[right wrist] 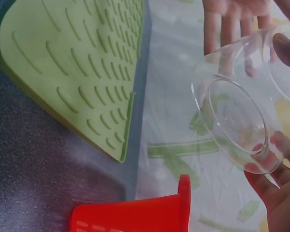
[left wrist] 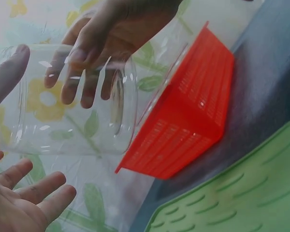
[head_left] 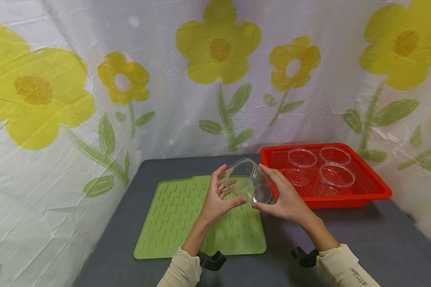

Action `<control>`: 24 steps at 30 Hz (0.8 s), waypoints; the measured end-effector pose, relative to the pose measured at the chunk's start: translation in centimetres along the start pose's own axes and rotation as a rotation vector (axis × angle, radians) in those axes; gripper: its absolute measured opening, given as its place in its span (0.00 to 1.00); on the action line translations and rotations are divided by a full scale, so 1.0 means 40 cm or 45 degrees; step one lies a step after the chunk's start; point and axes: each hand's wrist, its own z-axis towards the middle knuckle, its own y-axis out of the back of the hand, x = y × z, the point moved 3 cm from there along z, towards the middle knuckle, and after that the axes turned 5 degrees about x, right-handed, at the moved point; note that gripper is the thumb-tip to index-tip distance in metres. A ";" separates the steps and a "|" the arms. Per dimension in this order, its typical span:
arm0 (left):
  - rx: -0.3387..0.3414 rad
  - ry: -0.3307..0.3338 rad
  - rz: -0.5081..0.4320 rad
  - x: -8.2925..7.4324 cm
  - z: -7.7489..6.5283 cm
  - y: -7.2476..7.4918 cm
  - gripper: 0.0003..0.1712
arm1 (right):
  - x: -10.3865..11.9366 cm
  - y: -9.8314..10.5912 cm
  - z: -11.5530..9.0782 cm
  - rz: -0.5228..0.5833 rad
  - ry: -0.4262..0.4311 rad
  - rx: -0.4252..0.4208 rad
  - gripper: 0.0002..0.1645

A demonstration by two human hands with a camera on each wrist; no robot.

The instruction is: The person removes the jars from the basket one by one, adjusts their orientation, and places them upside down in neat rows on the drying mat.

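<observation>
A clear plastic jar (head_left: 245, 177) is held in the air above the green mat (head_left: 165, 223), tipped on its side. My right hand (head_left: 285, 199) grips it, fingers and thumb on opposite sides; the right wrist view shows this hand's fingertips (right wrist: 275, 159) near the jar's round base. Beside the jar's other end is my left hand (head_left: 217, 203), thumb and fingers spread. In the left wrist view the left fingers (left wrist: 38, 193) are straight and apart from the wall; whether the left thumb (left wrist: 12, 72) touches the jar I cannot tell.
At the back right of the dark grey table (head_left: 330, 235) stands a red perforated basket (head_left: 344, 202). Inside it are three similar clear jars (head_left: 337, 175), upright with round rims up. A flowered curtain (head_left: 165, 131) hangs behind and along both sides of the table.
</observation>
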 end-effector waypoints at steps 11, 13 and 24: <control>0.087 -0.039 0.362 -0.027 0.010 0.029 0.60 | -0.009 -0.004 -0.007 -0.165 0.074 0.111 0.63; 0.110 -0.036 0.444 -0.035 0.014 0.031 0.59 | -0.008 -0.008 -0.006 -0.217 0.107 0.130 0.63; 0.212 -0.008 0.681 -0.059 0.028 0.027 0.51 | 0.006 -0.011 -0.005 -0.335 0.106 0.218 0.63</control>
